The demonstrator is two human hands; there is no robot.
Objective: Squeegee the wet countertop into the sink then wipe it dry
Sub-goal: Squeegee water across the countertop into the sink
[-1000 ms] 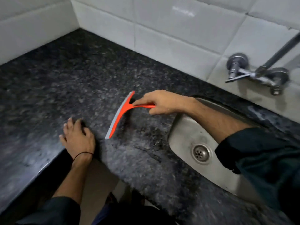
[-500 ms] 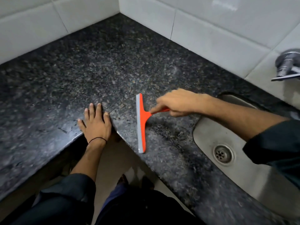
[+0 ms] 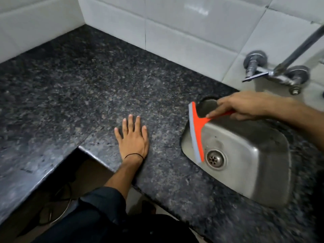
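Observation:
My right hand [image 3: 245,105] grips the orange handle of a squeegee [image 3: 197,132], whose grey blade hangs over the left edge of the steel sink [image 3: 254,155], above the basin near the drain [image 3: 215,157]. My left hand [image 3: 132,135] lies flat, fingers spread, on the dark speckled granite countertop [image 3: 87,88] to the left of the sink. No cloth is in view.
White tiled walls [image 3: 175,32] enclose the counter at the back and left. A chrome wall tap [image 3: 273,72] with a long spout sits above the sink's far right. The L-shaped counter has an inner corner edge [image 3: 78,148] by my left wrist, with floor below.
My right hand has swept the squeegee rightward across the counter, from beside my left hand to over the sink's left rim. My left hand stays flat on the counter.

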